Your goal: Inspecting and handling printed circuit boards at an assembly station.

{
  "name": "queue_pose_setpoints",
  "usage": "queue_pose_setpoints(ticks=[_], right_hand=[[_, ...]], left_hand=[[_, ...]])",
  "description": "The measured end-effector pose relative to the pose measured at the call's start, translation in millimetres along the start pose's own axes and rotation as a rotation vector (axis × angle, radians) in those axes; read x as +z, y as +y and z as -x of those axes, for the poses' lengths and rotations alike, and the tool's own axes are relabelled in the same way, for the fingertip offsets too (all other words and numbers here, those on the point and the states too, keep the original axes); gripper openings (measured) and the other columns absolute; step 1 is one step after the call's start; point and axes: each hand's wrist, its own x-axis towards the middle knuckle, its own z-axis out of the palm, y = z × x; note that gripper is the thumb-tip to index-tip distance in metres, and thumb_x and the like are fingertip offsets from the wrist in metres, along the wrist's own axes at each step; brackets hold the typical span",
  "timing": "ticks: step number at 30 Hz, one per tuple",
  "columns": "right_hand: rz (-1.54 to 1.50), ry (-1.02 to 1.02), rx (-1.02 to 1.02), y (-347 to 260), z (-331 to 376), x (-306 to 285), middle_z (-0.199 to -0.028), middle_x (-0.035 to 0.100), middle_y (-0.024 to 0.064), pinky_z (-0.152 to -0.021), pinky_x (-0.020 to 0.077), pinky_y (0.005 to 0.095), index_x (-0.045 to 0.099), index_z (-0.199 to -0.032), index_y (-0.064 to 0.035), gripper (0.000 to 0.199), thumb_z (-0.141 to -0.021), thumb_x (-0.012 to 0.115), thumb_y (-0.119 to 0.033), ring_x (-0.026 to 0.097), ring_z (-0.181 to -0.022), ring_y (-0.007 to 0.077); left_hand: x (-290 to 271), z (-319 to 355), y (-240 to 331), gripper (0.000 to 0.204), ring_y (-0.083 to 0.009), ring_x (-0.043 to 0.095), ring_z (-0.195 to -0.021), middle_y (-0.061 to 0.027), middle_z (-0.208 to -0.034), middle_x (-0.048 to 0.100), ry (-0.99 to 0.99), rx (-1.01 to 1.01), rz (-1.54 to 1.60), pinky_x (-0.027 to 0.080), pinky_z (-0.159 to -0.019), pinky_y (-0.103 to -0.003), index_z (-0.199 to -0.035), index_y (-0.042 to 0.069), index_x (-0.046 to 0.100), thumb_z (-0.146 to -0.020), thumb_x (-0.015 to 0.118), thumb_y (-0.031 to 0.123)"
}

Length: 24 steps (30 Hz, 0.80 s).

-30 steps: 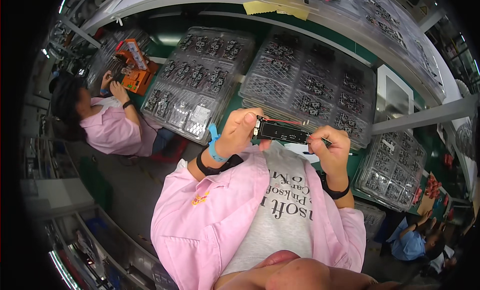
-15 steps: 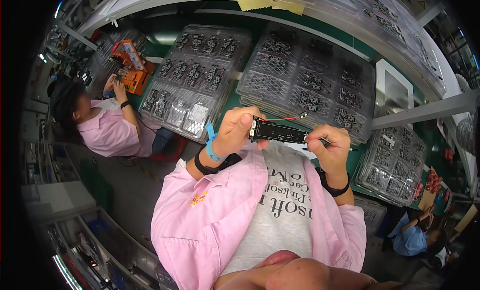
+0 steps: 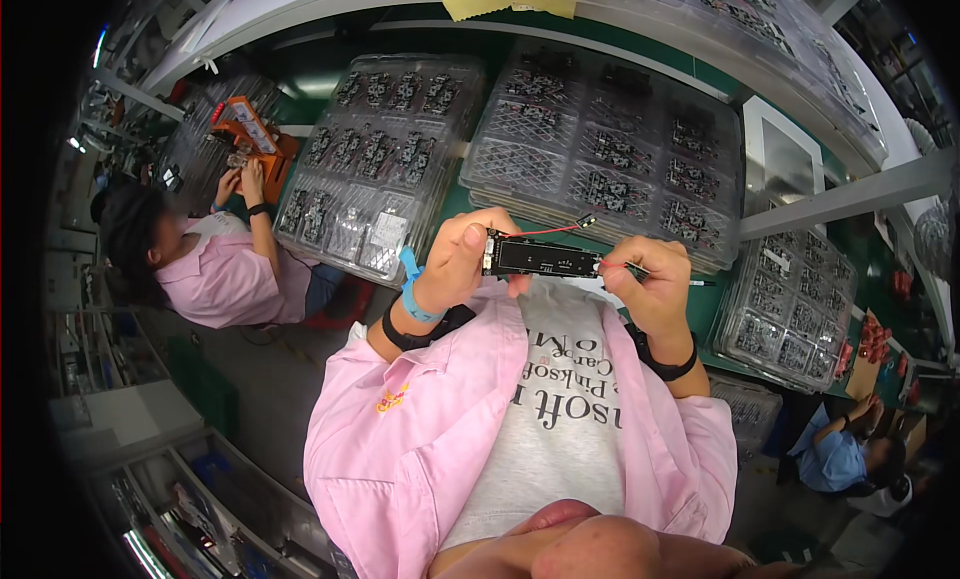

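Observation:
In front of my chest I hold a long, narrow black circuit board (image 3: 545,259) with light markings. My left hand (image 3: 465,264) is closed around its left end, the thumb on top near a pale connector. A thin red wire rises from that end to a small dark part (image 3: 586,222) that hangs free above the board. My right hand (image 3: 650,284) pinches at the board's right end, where a short bit of red wire shows at the fingertips. A small dark piece sticks out between those fingers; its kind is unclear.
Clear plastic trays of small circuit assemblies stand stacked at left (image 3: 375,159), centre (image 3: 610,159) and right (image 3: 785,309) on the green bench. A metal shelf post (image 3: 840,204) crosses at right. A co-worker in pink (image 3: 235,269) works at an orange fixture (image 3: 265,149); another in blue (image 3: 835,449) sits right.
Both my hands and the circuit board appear slightly further left in the picture, along with a small shift of the whole view. The grip of both hands looks the same.

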Motion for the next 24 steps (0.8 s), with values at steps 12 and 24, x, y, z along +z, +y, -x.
queue_pose_setpoints(ticks=[12, 24], right_hand=[[-0.024, -0.026, 0.006, 0, -2, -3, -0.057, 0.056, 0.0043, -0.047, 0.039, 0.021, 0.056, -0.065, -0.001, 0.029, -0.075, 0.061, -0.027, 0.053, -0.048, 0.0108], [-0.559, 0.061, 0.182, 16, -8, 8, -0.08, 0.058, 0.0097, -0.06, 0.0437, 0.0221, 0.057, -0.082, 0.0043, 0.02, -0.077, 0.058, -0.015, 0.056, -0.069, 0.0137]], left_hand=[[1, 0, 1, 0.051, -0.0143, 0.052, -0.052, -0.0132, -0.065, 0.056, -0.055, 0.007, 0.06, 0.043, -0.05, -0.025, -0.079, -0.001, 0.044, -0.088, 0.029, 0.047], [1, -8, -9, 0.047, -0.0132, 0.052, -0.049, -0.0107, -0.061, 0.056, -0.1, -0.062, 0.035, 0.043, -0.047, -0.024, -0.077, -0.001, 0.045, -0.09, 0.029, 0.042]])
